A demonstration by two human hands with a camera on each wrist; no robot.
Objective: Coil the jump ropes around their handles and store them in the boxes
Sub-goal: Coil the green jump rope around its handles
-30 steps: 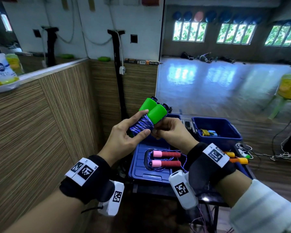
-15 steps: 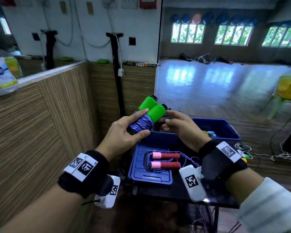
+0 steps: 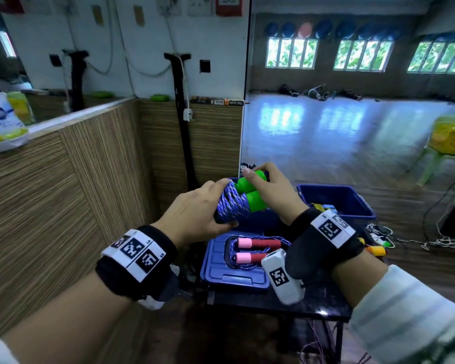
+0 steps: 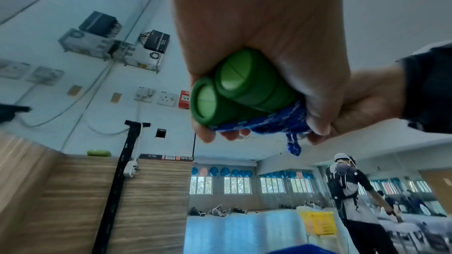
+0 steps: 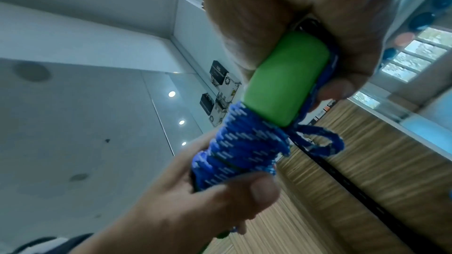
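- At the centre of the head view, both hands hold one bundle in the air: a green-handled jump rope (image 3: pixel 241 199) with its blue-and-white cord (image 3: pixel 230 206) coiled round the two handles laid side by side.
- The left hand (image 3: pixel 197 215) is wrapped round the coiled end, thumb underneath; its fingertips are hidden behind the cord in the head view.
- The right hand (image 3: pixel 272 193) is curled over the bare green ends; its palm side is hidden in the head view, and the right wrist view shows a thumb (image 5: pixel 336 89) pressing a strand of cord against the handle.
- A short loop of cord (image 5: pixel 318 143) sticks out loose beside the coil; where its end runs I cannot make out.
- In the left wrist view only the two round handle caps (image 4: pixel 227 92) and a strip of cord show; the rest sits inside the grip.
- Below the bundle, a pink-and-red-handled jump rope (image 3: pixel 258 249) lies on a blue box lid (image 3: pixel 221 266), its lower handle partly covered by the right wrist camera.
- An open blue box (image 3: pixel 336 199) stands at centre right; its contents are too small to tell.
- Another blue box directly behind the bundle is mostly hidden by the hands.
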